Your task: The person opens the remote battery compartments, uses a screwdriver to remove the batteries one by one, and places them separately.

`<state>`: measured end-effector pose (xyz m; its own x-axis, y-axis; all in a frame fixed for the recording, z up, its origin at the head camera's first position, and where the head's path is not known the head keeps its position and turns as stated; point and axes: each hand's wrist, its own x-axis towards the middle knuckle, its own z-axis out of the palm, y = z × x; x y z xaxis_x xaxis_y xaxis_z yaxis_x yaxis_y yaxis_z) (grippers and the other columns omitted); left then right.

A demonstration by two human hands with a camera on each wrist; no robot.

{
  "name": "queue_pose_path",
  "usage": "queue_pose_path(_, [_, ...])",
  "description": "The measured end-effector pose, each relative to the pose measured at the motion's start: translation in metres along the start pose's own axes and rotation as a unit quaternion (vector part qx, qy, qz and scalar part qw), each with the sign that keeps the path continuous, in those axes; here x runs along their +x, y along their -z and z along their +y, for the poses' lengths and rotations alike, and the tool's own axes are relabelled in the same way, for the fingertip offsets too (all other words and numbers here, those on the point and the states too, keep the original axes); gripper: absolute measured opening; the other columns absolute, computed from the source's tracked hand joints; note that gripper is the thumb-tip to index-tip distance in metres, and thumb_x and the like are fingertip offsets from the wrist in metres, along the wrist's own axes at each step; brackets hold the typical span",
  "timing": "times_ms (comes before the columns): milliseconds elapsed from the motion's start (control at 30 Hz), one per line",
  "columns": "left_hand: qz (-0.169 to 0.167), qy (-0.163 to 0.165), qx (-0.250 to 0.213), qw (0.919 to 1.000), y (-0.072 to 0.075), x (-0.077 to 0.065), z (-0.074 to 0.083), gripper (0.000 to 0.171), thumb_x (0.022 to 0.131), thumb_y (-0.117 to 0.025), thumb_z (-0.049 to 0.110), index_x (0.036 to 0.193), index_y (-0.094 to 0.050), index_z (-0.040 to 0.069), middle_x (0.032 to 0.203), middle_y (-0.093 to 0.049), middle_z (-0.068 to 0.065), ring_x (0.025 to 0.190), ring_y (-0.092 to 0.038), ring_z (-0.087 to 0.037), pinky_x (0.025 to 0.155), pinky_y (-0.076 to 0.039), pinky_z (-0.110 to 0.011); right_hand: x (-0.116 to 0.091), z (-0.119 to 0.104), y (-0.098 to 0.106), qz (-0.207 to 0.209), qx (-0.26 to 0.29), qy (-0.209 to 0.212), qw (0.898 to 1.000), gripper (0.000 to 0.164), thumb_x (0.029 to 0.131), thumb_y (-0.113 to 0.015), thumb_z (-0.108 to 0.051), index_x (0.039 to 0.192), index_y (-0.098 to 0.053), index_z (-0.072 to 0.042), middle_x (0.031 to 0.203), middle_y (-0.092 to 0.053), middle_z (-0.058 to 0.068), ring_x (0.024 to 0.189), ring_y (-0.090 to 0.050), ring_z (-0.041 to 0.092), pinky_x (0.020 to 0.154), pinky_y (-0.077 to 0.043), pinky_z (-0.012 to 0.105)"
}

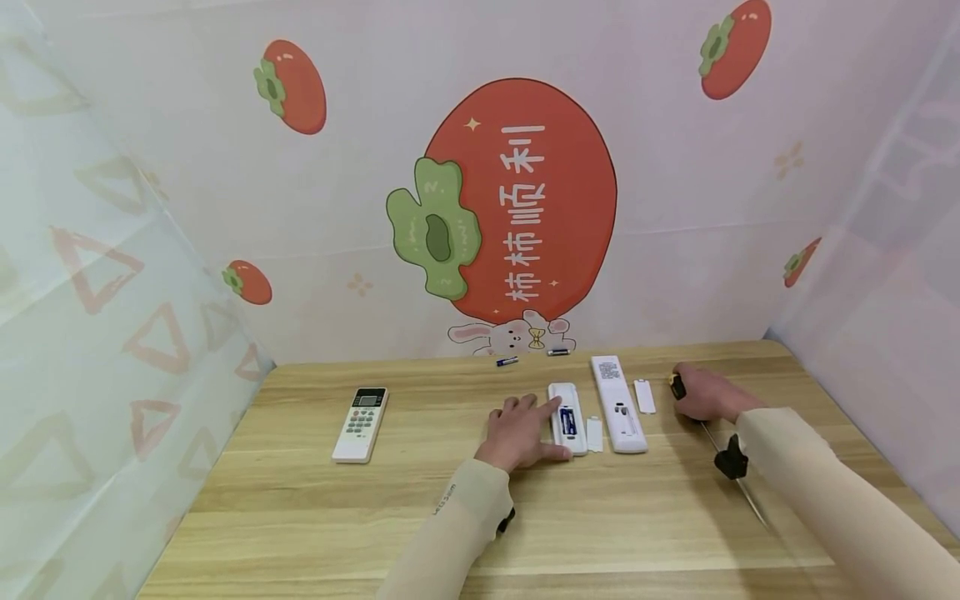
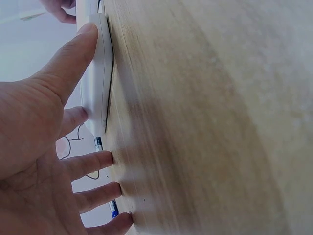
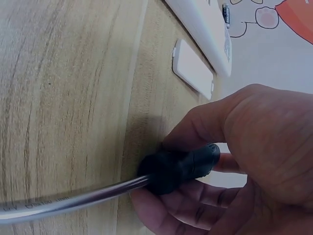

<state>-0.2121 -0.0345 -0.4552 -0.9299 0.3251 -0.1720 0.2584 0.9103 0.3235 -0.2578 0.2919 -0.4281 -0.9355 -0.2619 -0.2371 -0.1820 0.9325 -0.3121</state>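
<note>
A white remote control (image 1: 557,398) lies back up with its compartment uncovered and blue batteries (image 1: 567,422) inside. My left hand (image 1: 517,433) rests beside it, thumb touching the near end and index finger the far part; the other fingers are spread, their tips on the table in the left wrist view. At the right, my right hand (image 1: 705,394) grips a screwdriver by its dark handle (image 3: 198,161), which shows some yellow in the head view. Its long metal shaft (image 3: 83,199) points back toward me; the tip is out of the right wrist view.
A small white cover (image 1: 594,434) lies right of the remote. Beyond it are a longer white remote (image 1: 619,408), face down, and another cover (image 1: 644,397). Two loose batteries, one blue (image 1: 507,362) and one dark (image 1: 558,352), lie at the back. A remote with a screen (image 1: 361,425) lies left.
</note>
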Motion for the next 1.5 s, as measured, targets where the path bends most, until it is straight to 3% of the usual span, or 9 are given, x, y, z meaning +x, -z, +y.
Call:
queue_pose_path(167, [-0.003,0.000,-0.001,1.0000,0.000,0.000,0.000,0.088,0.080,-0.077,0.061,0.156,-0.041,0.036,0.159,-0.039,-0.008,0.143,-0.034,-0.036,0.113,-0.028,-0.061,-0.004,0.001,0.004,-0.005,0.020,0.002,1.000,0.069,0.083,-0.063,-0.007,0.138,-0.032,0.020,0.114,-0.057,0.038,0.087,-0.057,0.035,0.076,-0.048,0.048])
queue_pose_path(367, [-0.005,0.000,-0.002,1.0000,0.001,-0.001,0.001,0.087,0.080,-0.077,0.061,0.156,-0.041,0.036,0.159,-0.039,-0.008,0.143,-0.034,-0.036,0.114,-0.029,-0.060,-0.012,-0.001,0.011,0.012,0.079,0.034,0.996,0.068,0.092,-0.060,-0.009,0.143,-0.025,0.019,0.089,-0.062,0.021,0.058,-0.056,0.019,0.054,-0.047,0.036])
queue_pose_path(533, [-0.004,-0.002,-0.004,1.0000,0.002,-0.002,0.001,0.087,0.080,-0.077,0.061,0.156,-0.042,0.035,0.158,-0.040,-0.009,0.143,-0.035,-0.036,0.113,-0.029,-0.060,-0.018,-0.013,0.023,0.047,0.098,0.064,0.992,0.068,0.091,-0.062,-0.007,0.143,-0.026,0.018,0.085,-0.064,0.016,0.059,-0.058,0.017,0.054,-0.047,0.034])
queue_pose_path(733, [-0.005,-0.002,-0.005,1.0000,0.002,-0.002,0.001,0.087,0.080,-0.078,0.060,0.156,-0.042,0.035,0.158,-0.040,-0.009,0.143,-0.035,-0.037,0.113,-0.029,-0.061,-0.025,-0.030,0.037,0.068,0.109,0.079,0.989,0.069,0.092,-0.062,-0.006,0.146,-0.024,0.015,0.083,-0.064,0.013,0.063,-0.061,0.017,0.055,-0.049,0.034])
queue_pose_path(1067, [-0.005,-0.001,-0.003,1.0000,0.002,-0.002,0.002,0.087,0.080,-0.077,0.061,0.156,-0.042,0.035,0.158,-0.040,-0.009,0.142,-0.035,-0.036,0.112,-0.030,-0.061,-0.040,-0.061,0.055,0.143,0.118,0.101,0.977,0.070,0.092,-0.064,-0.005,0.149,-0.027,0.009,0.086,-0.061,0.012,0.065,-0.060,0.017,0.056,-0.050,0.033])
queue_pose_path(1333, [0.000,-0.003,0.003,1.0000,0.002,-0.002,0.001,0.087,0.079,-0.077,0.062,0.155,-0.043,0.035,0.157,-0.041,-0.009,0.141,-0.037,-0.036,0.111,-0.031,-0.061,-0.048,-0.073,0.064,0.226,0.167,0.106,0.954,0.069,0.092,-0.068,-0.003,0.149,-0.031,0.004,0.095,-0.056,0.018,0.074,-0.058,0.022,0.057,-0.051,0.029])
queue_pose_path(1500, [-0.002,-0.002,-0.001,1.0000,0.002,-0.002,0.002,0.087,0.080,-0.077,0.061,0.155,-0.043,0.035,0.157,-0.041,-0.008,0.142,-0.036,-0.036,0.112,-0.031,-0.061,-0.047,-0.075,0.064,0.255,0.272,0.099,0.923,0.069,0.095,-0.067,-0.003,0.150,-0.025,0.003,0.105,-0.048,0.023,0.077,-0.062,0.016,0.059,-0.056,0.025])
